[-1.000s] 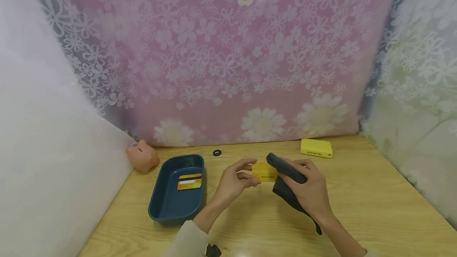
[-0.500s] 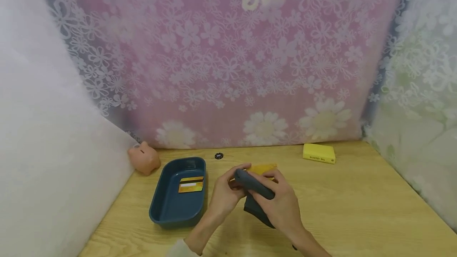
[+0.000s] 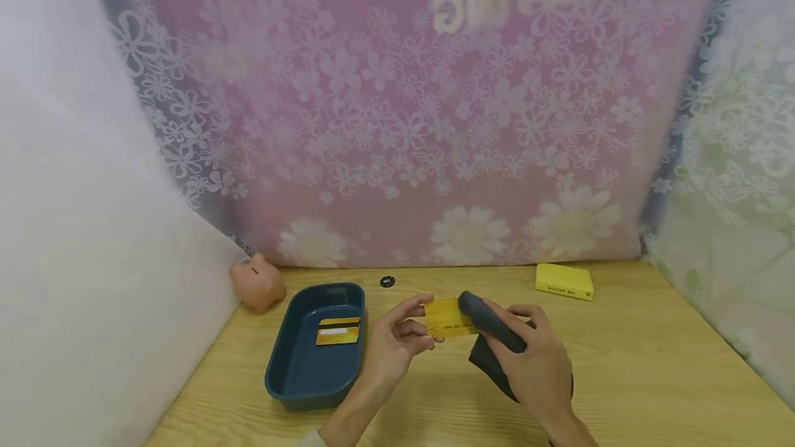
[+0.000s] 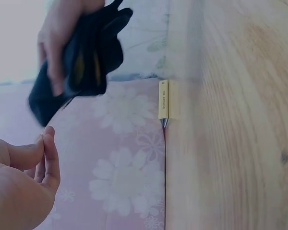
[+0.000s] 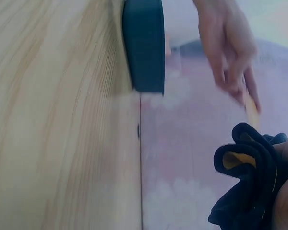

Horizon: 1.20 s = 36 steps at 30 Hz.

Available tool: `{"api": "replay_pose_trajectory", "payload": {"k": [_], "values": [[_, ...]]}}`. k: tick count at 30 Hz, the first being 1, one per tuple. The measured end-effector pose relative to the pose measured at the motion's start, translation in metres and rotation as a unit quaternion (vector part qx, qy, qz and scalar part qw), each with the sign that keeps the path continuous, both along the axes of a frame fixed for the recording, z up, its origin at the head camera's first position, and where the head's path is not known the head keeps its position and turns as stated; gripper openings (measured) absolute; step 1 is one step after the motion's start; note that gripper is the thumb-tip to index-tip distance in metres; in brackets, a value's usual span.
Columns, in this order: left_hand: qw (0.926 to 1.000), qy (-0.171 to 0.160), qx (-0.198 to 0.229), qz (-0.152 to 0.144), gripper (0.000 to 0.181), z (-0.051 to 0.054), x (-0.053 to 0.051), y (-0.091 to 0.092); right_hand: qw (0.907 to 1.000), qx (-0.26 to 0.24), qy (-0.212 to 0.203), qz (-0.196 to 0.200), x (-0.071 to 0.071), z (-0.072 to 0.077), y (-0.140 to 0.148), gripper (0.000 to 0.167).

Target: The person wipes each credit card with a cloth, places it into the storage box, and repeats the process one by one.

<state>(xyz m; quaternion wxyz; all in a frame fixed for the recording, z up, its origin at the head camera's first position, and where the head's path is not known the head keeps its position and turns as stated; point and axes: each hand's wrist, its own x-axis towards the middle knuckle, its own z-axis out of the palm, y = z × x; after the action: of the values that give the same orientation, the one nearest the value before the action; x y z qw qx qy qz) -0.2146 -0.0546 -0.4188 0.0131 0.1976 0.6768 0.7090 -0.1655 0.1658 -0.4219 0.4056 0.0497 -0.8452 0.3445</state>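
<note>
My left hand (image 3: 389,347) pinches a yellow bank card (image 3: 444,316) by its left end, between thumb and fingers. The card's right end is hidden behind a dark, soft folded pouch (image 3: 493,323); whether it is inside a fold cannot be told. My right hand (image 3: 535,364) grips this pouch, which is tilted above the table. In the right wrist view, orange lining shows inside the pouch's folds. A second yellow card (image 3: 338,331), with a black stripe and a white strip, lies in the blue tray (image 3: 273,364) left of my hands.
An orange piggy bank (image 3: 257,284) stands at the far left beside the wall. Behind my hands a black poker chip (image 3: 388,281) lies on the wooden table (image 3: 652,364). A yellow book-like box (image 3: 564,281) lies at the back right. A flowered curtain (image 3: 397,123) hangs behind.
Half a second ago my hands were close together, with the card mostly behind the pouch. Since then my right hand and the pouch have moved right, and more of the card shows.
</note>
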Motion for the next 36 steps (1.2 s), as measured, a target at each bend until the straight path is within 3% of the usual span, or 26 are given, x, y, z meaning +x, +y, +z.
{"api": "replay_pose_trajectory", "payload": {"k": [6,12,17,25,32,36], "values": [[0.9997,-0.018,-0.014,0.008,0.057,0.002,0.003,-0.002,0.9976,-0.030,-0.026,-0.058,-0.004,-0.009,0.041,0.050],[0.9989,-0.005,-0.044,0.014,0.057,0.004,0.003,0.000,0.9937,-0.053,-0.039,-0.091,-0.008,-0.016,0.070,0.047],[0.9972,0.009,-0.066,0.034,0.057,0.000,0.000,0.001,0.9962,-0.064,-0.019,-0.056,-0.004,-0.010,0.059,0.049],[0.9962,0.034,-0.069,0.041,0.057,-0.003,-0.007,0.009,0.9978,-0.050,0.015,0.042,0.003,0.007,0.007,0.057],[0.9959,0.053,-0.069,0.026,0.059,-0.002,-0.006,0.019,0.9944,-0.026,0.011,0.102,0.004,0.000,-0.035,0.058],[0.9948,0.061,-0.077,0.025,0.058,0.000,-0.003,0.021,0.9960,-0.010,0.014,0.087,0.003,-0.006,-0.039,0.059]]}}
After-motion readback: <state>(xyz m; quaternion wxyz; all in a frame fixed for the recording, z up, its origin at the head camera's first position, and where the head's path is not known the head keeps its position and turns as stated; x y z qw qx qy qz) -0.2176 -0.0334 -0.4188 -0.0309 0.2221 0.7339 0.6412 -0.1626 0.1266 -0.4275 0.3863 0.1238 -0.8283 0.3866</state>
